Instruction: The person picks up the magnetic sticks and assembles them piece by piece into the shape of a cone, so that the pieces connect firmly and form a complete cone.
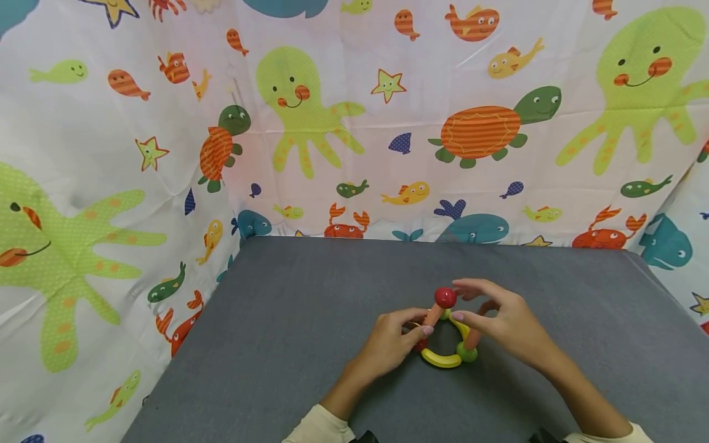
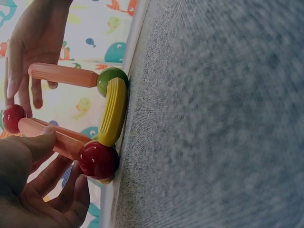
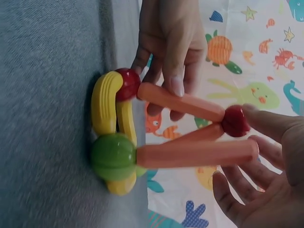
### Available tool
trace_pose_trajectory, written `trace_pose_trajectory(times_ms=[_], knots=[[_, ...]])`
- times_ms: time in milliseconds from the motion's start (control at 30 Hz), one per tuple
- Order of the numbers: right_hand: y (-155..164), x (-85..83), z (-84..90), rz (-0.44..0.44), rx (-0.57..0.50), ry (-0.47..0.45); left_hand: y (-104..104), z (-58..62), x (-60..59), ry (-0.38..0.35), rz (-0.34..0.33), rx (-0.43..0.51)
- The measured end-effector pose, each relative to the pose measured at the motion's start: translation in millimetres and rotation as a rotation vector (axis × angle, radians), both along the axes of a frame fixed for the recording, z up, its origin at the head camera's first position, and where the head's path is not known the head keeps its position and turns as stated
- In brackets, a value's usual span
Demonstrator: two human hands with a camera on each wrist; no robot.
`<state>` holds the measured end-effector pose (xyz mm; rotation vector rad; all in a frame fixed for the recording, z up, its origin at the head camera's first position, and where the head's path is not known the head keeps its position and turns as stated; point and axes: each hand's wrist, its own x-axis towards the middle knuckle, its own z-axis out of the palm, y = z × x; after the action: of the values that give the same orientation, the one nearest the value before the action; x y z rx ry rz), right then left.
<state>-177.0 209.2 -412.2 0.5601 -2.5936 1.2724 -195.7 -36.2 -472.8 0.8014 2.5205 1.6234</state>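
Note:
A toy frame of balls and sticks stands on the grey table. Its base is a ring of curved yellow pieces (image 1: 441,359) joined by balls, among them a green ball (image 1: 467,352) and a lower red ball (image 3: 127,84). Two orange sticks lean together into an upper red ball (image 1: 445,298). My left hand (image 1: 388,341) pinches one orange stick (image 1: 434,315) between thumb and fingers. Another orange stick (image 3: 197,153) rises from the green ball, its top end free. Around that end, my right hand (image 1: 512,320) has loosely bent fingers, one fingertip at the upper red ball.
The grey table (image 1: 310,277) extends around the toy on all sides. Behind it and to the left hangs a white curtain (image 1: 354,55) printed with sea animals, meeting the table's back edge.

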Motion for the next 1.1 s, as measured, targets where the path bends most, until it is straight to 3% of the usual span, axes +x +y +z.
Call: trace_pose_trajectory(times_ms=[300, 600, 900, 1100], knots=[[27, 12.5, -7.9, 0.021, 0.0, -0.145, 1, -2.1, -0.5, -0.019, 0.005, -0.005], [42, 10.6, -29.7, 0.128, 0.012, -0.289, 2, 0.9, 0.6, 0.01, 0.015, -0.014], [38, 5.7, -41.1, 0.12, 0.016, -0.308, 1, 0.3, 1.2, 0.009, 0.011, -0.012], [33, 1.5, -40.0, 0.053, 0.065, -0.261, 1, 0.5, 1.0, 0.009, 0.016, -0.02]])
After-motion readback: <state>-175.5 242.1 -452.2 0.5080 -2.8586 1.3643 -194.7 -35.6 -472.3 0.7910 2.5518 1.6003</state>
